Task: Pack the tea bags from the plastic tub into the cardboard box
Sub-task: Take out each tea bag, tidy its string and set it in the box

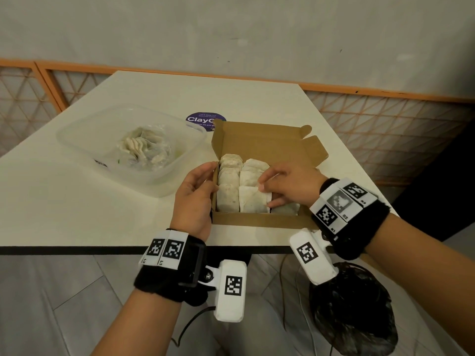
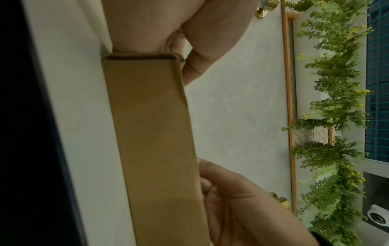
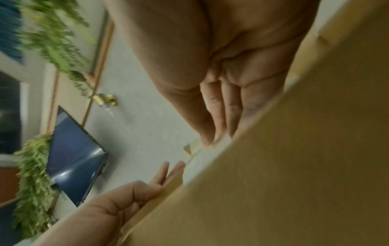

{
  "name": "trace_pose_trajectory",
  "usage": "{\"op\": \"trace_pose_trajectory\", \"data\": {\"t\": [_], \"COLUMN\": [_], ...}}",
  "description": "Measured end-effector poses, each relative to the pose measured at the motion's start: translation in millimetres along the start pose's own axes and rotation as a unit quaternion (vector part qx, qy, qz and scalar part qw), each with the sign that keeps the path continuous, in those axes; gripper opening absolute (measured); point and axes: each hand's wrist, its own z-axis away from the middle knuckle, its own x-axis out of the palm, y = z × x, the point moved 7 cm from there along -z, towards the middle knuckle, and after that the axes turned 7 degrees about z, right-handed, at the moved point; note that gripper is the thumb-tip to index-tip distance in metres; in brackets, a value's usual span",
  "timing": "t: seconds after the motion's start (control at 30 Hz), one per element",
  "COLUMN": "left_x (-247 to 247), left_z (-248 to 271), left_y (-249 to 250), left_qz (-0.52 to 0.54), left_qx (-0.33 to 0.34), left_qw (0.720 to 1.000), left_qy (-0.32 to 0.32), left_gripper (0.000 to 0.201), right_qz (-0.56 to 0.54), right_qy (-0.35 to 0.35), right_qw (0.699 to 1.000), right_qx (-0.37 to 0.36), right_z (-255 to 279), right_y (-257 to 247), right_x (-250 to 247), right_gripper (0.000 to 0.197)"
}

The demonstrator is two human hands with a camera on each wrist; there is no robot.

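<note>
The open cardboard box (image 1: 259,222) sits near the table's front edge, with rows of pale tea bags (image 1: 228,181) standing in it. My left hand (image 1: 208,176) grips the box's left wall, thumb over the rim; the left wrist view shows that thumb (image 2: 189,69) hooked on the box (image 2: 151,133). My right hand (image 1: 267,195) reaches into the right side of the box and pinches an upright tea bag (image 1: 253,201) between thumb and fingers (image 3: 212,116). The clear plastic tub (image 1: 77,140) at the left holds a heap of tea bags (image 1: 144,147).
The box lid (image 1: 264,140) stands open at the back, beside a round purple sticker (image 1: 205,120). The table's dark front edge (image 1: 102,249) runs just under my wrists. A black bag (image 1: 354,317) lies on the floor below. An orange lattice fence (image 1: 385,119) lines the wall.
</note>
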Motion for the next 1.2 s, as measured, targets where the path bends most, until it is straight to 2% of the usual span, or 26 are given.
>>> {"op": "trace_pose_trajectory", "data": {"t": [0.07, 0.13, 0.17, 0.23, 0.3, 0.33, 0.47, 0.53, 0.6, 0.7, 0.83, 0.93, 1.03, 1.13, 1.2], "left_x": [0, 0, 1, 2, 3, 4, 5, 4, 2, 1, 3, 5, 7, 14, 16], "left_z": [0, 1, 2, 2, 4, 4, 6, 6, 6, 7, 8, 11, 19, 19, 15], "left_y": [0, 0, 0, 1, 1, 2, 3, 3, 4, 4, 7, 11, 28, 67, 98], "left_qz": [0.0, 0.003, 0.006, 0.009, 0.008, 0.006, 0.004, -0.001, -0.013, -0.015, -0.007, -0.016, -0.096, -0.167, -0.2], "left_qx": [-0.005, -0.009, -0.009, -0.009, -0.008, -0.007, -0.01, -0.01, -0.008, -0.008, -0.025, -0.036, -0.001, 0.069, 0.088], "left_qw": [1.0, 1.0, 1.0, 1.0, 1.0, 1.0, 1.0, 1.0, 1.0, 0.999, 0.999, 0.998, 0.993, 0.983, 0.976], "left_qy": [0.002, 0.001, 0.002, 0.007, 0.014, 0.017, 0.021, 0.024, 0.026, 0.031, 0.036, 0.054, 0.067, 0.04, 0.015], "left_gripper": [0.044, 0.043, 0.043, 0.043, 0.043, 0.043, 0.043, 0.044, 0.044, 0.045, 0.045, 0.042, 0.035, 0.022, 0.02], "right_qz": [0.077, 0.155, 0.185, 0.222, 0.245, 0.262, 0.303, 0.331, 0.372, 0.435, 0.446, 0.412, 0.272, 0.17, 0.182], "right_qy": [0.091, 0.18, 0.187, 0.135, 0.077, 0.072, 0.158, 0.151, 0.115, 0.075, 0.074, 0.059, 0.101, 0.16, 0.137], "right_qw": [0.991, 0.963, 0.953, 0.949, 0.949, 0.943, 0.896, 0.874, 0.87, 0.868, 0.869, 0.887, 0.931, 0.94, 0.939], "right_qx": [-0.056, -0.126, -0.152, -0.178, -0.181, -0.19, -0.285, -0.321, -0.302, -0.227, -0.203, -0.199, -0.223, -0.249, -0.257], "right_z": [10, 33, 45, 60, 64, 64, 75, 81, 75, 58, 51, 52, 55, 54, 49], "right_y": [-10, -18, -18, -7, 13, 21, 12, 4, 3, 12, 15, 13, -4, -38, -64], "right_x": [-23, -41, -41, -24, -3, 3, 9, 22, 35, 41, 41, 40, 22, 1, 7], "right_gripper": [0.014, 0.013, 0.01, 0.011, 0.023, 0.03, 0.035, 0.04, 0.052, 0.075, 0.081, 0.074, 0.064, 0.031, 0.016]}}
